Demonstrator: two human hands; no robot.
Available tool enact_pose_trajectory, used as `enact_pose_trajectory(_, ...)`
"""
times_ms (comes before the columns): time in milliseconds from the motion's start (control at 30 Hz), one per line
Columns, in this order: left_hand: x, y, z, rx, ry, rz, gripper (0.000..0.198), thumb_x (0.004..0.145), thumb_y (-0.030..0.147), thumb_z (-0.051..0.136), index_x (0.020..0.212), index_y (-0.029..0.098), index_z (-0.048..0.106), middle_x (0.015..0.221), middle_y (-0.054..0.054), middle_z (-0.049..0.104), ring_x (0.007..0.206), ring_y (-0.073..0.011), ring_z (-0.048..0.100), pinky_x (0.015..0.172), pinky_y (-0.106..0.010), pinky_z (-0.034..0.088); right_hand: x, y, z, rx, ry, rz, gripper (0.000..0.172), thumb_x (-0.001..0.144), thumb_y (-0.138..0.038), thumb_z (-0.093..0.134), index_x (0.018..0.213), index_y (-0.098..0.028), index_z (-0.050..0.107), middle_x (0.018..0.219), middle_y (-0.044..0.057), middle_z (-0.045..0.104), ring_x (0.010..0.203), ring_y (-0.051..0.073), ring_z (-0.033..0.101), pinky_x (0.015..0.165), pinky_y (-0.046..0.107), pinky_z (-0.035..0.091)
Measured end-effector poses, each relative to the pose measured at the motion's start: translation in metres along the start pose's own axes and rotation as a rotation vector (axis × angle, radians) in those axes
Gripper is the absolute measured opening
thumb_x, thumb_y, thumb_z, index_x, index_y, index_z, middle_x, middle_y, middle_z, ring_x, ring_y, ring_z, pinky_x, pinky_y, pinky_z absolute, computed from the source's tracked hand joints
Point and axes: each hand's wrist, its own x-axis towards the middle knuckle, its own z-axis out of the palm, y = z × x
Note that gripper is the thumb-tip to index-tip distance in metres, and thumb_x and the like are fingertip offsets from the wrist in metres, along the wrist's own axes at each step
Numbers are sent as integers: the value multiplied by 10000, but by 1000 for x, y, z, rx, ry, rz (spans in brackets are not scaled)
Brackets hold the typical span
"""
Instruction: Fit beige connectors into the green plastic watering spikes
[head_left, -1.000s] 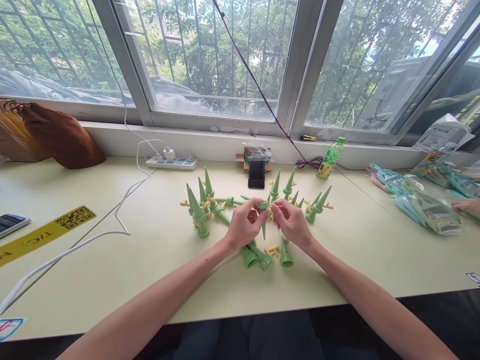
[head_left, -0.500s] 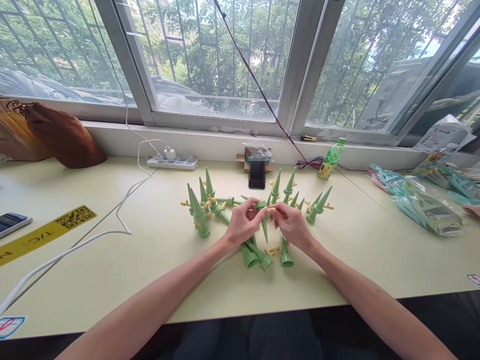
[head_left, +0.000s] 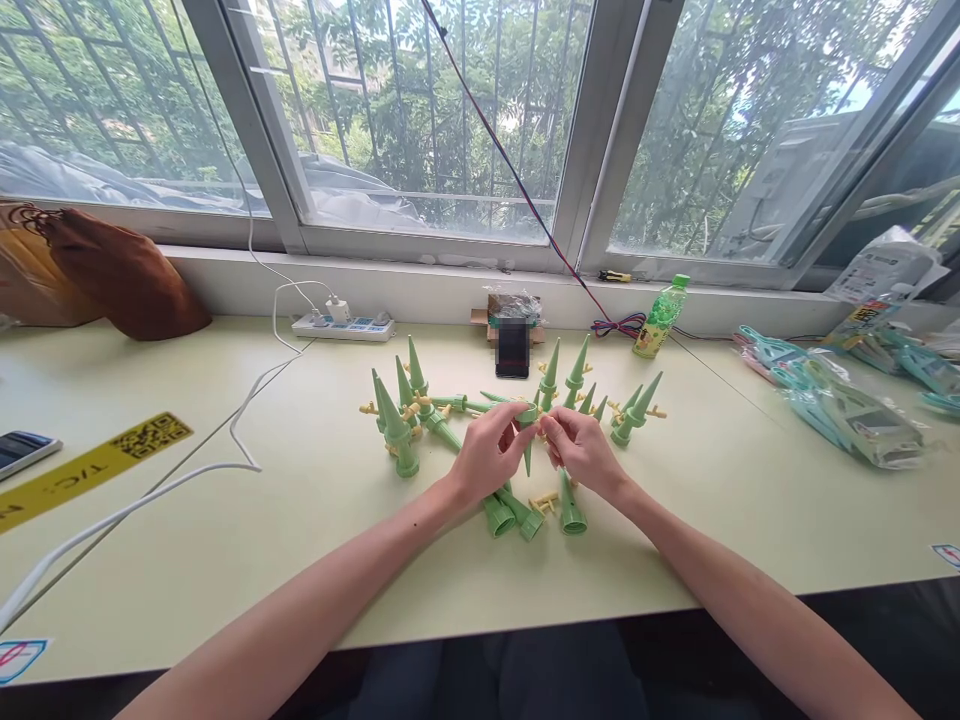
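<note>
My left hand is closed around a green plastic plant watering spike, its wide collar up and its tip down. At the spike's side, my right hand pinches a small yellow valve, mostly hidden by the fingertips. Below the hands lie loose green spikes, a spike with its open end toward me and several yellow valves. Spikes with yellow valves fitted stand upright to the left, behind and to the right.
Behind the spikes, a phone leans on a small box. A green drink bottle and a power strip stand by the window. Bagged teal plastic items lie right; a white cable and yellow strip lie left.
The held spike has turned so its collar faces up more and its tip hangs closer to vertical. Both hands remain together in nearly the same place.
</note>
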Motion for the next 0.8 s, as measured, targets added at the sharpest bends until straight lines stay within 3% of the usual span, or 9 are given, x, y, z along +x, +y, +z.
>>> enact_pose_trajectory(233,-4,-5,0,144,-37,161,139,954,242,501,1064,205,577,767,4,546,543,-80,472,555,-215,414,3,-6,-3,246,-85,121,455,886,-559,562,637,-195,452,466,-83,336,366,72,366,394,230,292)
enact_pose_trajectory(400,-4,-3,-1,148,-56,166,159,965,255,471,1082,211,569,799,-7,562,546,-81,469,551,-215,418,4,-6,-3,409,-129,219,493,845,-565,619,597,-203,394,500,-93,249,377,66,344,387,229,297)
enact_pose_trajectory(567,3,2,-2,-25,12,-51,167,919,313,564,1032,193,590,776,-5,613,520,-74,509,526,-212,447,5,-2,1,392,-79,191,463,865,-607,563,686,-191,470,537,-66,394,396,74,410,379,222,335)
enact_pose_trajectory(700,7,5,-4,-312,-13,-334,267,868,398,627,1033,194,574,677,32,542,471,-78,516,419,-197,426,4,1,2,250,-21,52,372,848,-562,614,901,-202,533,607,-57,501,433,88,469,403,221,386)
enact_pose_trajectory(800,9,8,-6,-473,-29,-451,275,853,424,641,980,194,559,596,62,480,408,-68,467,366,-192,391,2,2,1,119,6,-52,331,873,-506,609,997,-205,545,638,-46,533,466,97,488,445,228,412)
